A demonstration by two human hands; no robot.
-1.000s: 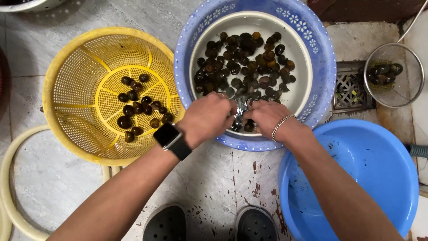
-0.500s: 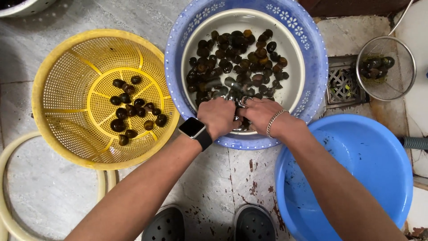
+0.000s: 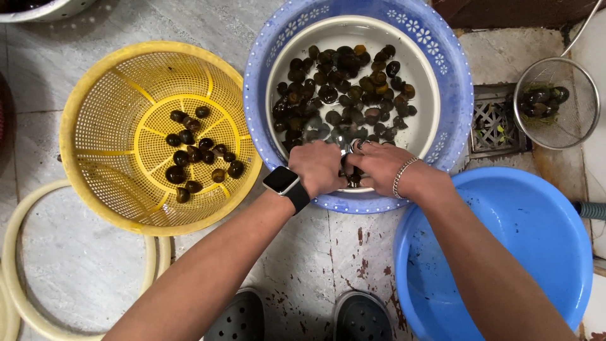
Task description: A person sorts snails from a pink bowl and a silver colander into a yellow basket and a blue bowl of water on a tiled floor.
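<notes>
**Both hands at the near rim of the snail bowl**

The left hand (image 3: 319,167) and the right hand (image 3: 379,165) meet over the near edge of a white bowl (image 3: 424,76) that sits inside a blue patterned basin (image 3: 457,95). The fingers of both hands curl inward around something small and dark between them — likely one of the snails, though the hands hide how it is held. The left wrist carries a dark watch (image 3: 287,186); the right wrist, a bead bracelet (image 3: 403,177).

The bowl holds a heap of dark snails (image 3: 341,88), gathered toward its far and middle part. To the left, just beside the basin, a yellow basket (image 3: 95,95) holds a smaller cluster of snails (image 3: 197,155). A plain blue tub (image 3: 524,240) lies at the lower right, under the right forearm. Further right, a wire strainer (image 3: 555,104) with a few snails rests near a floor drain (image 3: 495,120). Two dark shoes (image 3: 297,319) show at the bottom on the tiled floor (image 3: 315,252).
</notes>
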